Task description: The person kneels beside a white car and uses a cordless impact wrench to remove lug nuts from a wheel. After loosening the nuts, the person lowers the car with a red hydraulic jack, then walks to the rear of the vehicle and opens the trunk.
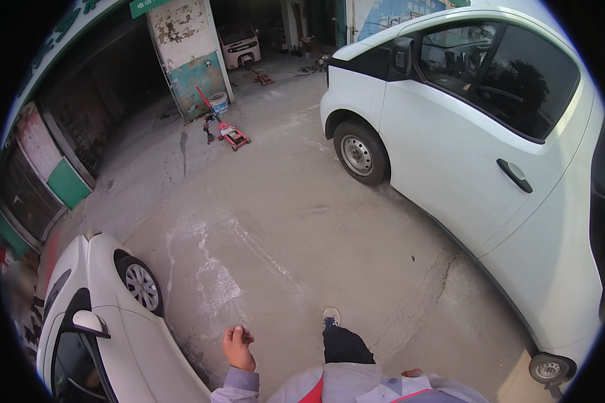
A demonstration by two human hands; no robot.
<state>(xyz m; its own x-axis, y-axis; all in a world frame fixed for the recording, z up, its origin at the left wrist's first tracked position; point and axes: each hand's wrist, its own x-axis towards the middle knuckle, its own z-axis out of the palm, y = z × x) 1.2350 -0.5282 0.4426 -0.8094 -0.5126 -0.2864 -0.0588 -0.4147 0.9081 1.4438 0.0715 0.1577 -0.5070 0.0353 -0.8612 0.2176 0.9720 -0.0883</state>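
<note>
My left hand (238,348) hangs in front of me at the lower middle, below a light grey sleeve. Its fingers are loosely curled, and nothing shows in them. It touches nothing and is nearest to the white car (138,336) on the left. Of my right hand (412,373) only a small part shows at the lower edge, beside my grey jacket. Its fingers are hidden. One of my feet, in a dark shoe with a light toe (331,316), is out ahead on the concrete ground (302,235).
A white van (444,148) stands along the right side. Ahead lie a red floor jack (232,136) and a white-and-blue bucket (218,103) by a peeling pillar (188,54). Behind are dark garage bays with another vehicle (240,48) and a second red jack (263,78).
</note>
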